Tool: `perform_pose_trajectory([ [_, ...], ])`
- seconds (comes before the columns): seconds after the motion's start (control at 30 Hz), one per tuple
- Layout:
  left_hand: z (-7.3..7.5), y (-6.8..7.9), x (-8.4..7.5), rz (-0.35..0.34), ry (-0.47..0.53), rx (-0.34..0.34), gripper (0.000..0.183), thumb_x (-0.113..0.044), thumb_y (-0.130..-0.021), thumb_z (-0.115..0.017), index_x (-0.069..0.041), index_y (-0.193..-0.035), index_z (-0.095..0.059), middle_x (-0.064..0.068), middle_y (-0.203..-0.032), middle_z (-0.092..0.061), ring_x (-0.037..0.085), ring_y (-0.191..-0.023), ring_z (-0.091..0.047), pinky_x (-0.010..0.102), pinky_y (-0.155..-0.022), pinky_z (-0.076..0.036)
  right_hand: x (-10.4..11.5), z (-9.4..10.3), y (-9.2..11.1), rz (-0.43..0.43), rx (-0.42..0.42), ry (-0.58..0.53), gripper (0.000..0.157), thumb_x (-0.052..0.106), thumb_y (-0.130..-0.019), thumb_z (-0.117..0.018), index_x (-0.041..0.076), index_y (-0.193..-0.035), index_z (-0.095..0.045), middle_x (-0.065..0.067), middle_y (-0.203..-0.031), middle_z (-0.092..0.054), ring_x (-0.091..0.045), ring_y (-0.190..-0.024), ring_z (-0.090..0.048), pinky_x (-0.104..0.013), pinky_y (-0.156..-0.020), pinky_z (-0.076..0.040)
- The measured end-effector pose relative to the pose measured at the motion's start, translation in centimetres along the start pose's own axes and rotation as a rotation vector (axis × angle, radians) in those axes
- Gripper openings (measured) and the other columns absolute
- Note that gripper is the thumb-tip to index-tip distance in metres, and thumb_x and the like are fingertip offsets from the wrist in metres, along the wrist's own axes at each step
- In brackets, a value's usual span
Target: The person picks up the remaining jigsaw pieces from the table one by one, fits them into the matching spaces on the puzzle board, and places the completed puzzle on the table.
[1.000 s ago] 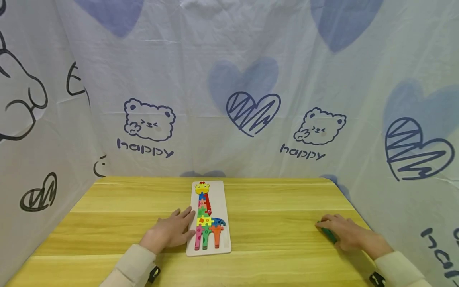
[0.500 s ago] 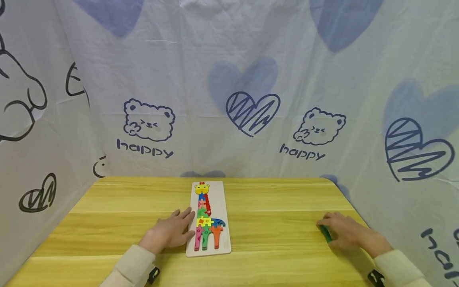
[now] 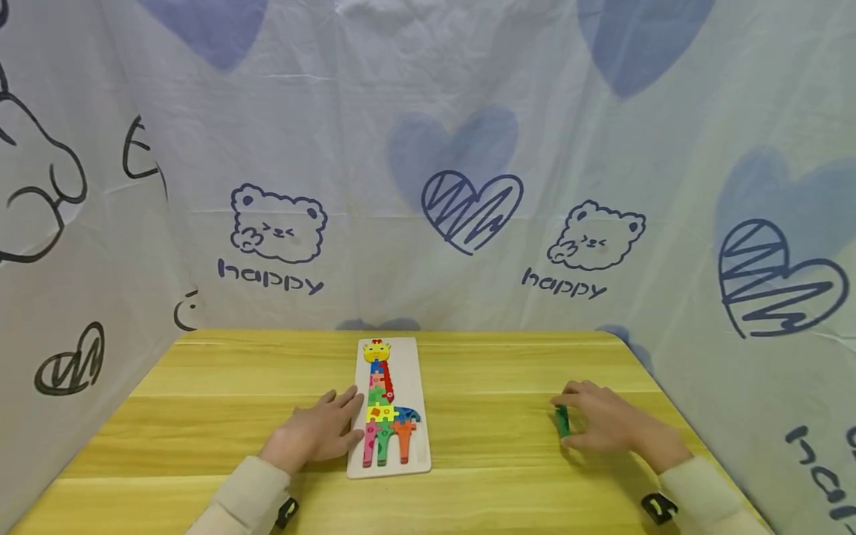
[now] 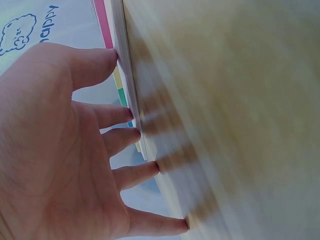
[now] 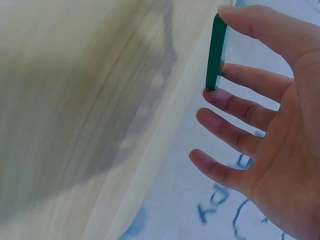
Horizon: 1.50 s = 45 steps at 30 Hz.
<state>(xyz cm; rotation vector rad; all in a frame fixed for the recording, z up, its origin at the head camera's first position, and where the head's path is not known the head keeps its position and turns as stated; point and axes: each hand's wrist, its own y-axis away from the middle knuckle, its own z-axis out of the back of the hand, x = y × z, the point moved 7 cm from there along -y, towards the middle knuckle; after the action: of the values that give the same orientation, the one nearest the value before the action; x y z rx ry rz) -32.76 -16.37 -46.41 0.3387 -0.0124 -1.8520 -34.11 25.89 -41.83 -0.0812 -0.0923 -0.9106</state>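
A white puzzle board (image 3: 406, 371) lies on the table, bearing a colourful giraffe puzzle (image 3: 381, 413) with a yellow head, a jointed neck and several legs. My left hand (image 3: 316, 432) rests along the board's left side, fingers straight; in the left wrist view the thumb and some fingertips touch the board's edge (image 4: 129, 80). To the right of the board, my right hand (image 3: 605, 422) pinches a green puzzle piece (image 3: 562, 422). The right wrist view shows that piece (image 5: 217, 52) upright between thumb and fingertips, above the table. Its far face is mostly hidden.
The wooden table (image 3: 495, 446) extends on both sides of the board. A patterned cloth (image 3: 374, 148) with hearts and bears hangs behind and around it. Black straps (image 3: 658, 508) show near both wrists.
My right hand has lifted the green puzzle piece and moved left with it, towards the board. My left hand and the board have stayed put.
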Motion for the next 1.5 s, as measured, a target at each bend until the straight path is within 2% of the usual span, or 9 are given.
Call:
perform_pose_trajectory([
  [0.23,0.2,-0.1,-0.2,-0.009,-0.006,-0.011,0.070,-0.048,-0.103,-0.056,-0.013,-0.161,-0.037,0.008,-0.171,-0.030,0.048,-0.153,-0.033,0.088,-0.104,-0.029,3.8,-0.5,-3.2,0.034,0.004,-0.035,0.068,0.042,-0.083,-0.084,0.005,-0.136,-0.065,-0.011,-0.127,-0.065,-0.032,-0.116,-0.061,-0.058,-0.092,-0.053],
  [0.5,0.2,0.1,-0.2,-0.006,-0.003,-0.007,0.070,-0.048,-0.103,-0.056,-0.014,-0.161,-0.038,0.008,-0.171,-0.031,0.047,-0.153,-0.033,0.088,-0.105,-0.028,7.8,-1.4,-6.2,0.136,-0.001,-0.008,0.064,0.041,-0.083,-0.083,0.007,-0.135,-0.067,-0.005,-0.121,-0.067,-0.022,-0.107,-0.061,-0.046,-0.091,-0.055],
  [0.8,-0.1,0.0,-0.1,-0.009,0.010,0.000,0.069,-0.047,-0.103,-0.056,-0.013,-0.161,-0.037,0.009,-0.170,-0.031,0.047,-0.153,-0.032,0.088,-0.105,-0.028,11.5,-2.2,-8.4,0.170,0.023,0.002,0.065,0.043,-0.083,-0.084,0.007,-0.135,-0.067,-0.005,-0.125,-0.067,-0.020,-0.110,-0.060,-0.043,-0.095,-0.055],
  [1.13,0.2,0.1,-0.2,-0.004,0.011,-0.003,0.070,-0.047,-0.103,-0.056,-0.013,-0.161,-0.037,0.009,-0.171,-0.031,0.047,-0.153,-0.032,0.088,-0.105,-0.026,13.9,-3.3,-10.4,0.198,0.051,0.024,0.069,0.050,-0.084,-0.082,0.012,-0.139,-0.066,-0.003,-0.127,-0.066,-0.017,-0.111,-0.058,-0.038,-0.095,-0.054],
  [1.5,0.2,0.1,-0.3,-0.011,0.018,0.004,0.070,-0.047,-0.103,-0.056,-0.013,-0.161,-0.037,0.010,-0.170,-0.031,0.047,-0.154,-0.031,0.089,-0.104,-0.027,16.1,-3.8,-11.6,0.233,0.054,0.048,0.071,0.052,-0.084,-0.081,0.014,-0.140,-0.065,-0.001,-0.128,-0.066,-0.013,-0.111,-0.058,-0.030,-0.095,-0.053],
])
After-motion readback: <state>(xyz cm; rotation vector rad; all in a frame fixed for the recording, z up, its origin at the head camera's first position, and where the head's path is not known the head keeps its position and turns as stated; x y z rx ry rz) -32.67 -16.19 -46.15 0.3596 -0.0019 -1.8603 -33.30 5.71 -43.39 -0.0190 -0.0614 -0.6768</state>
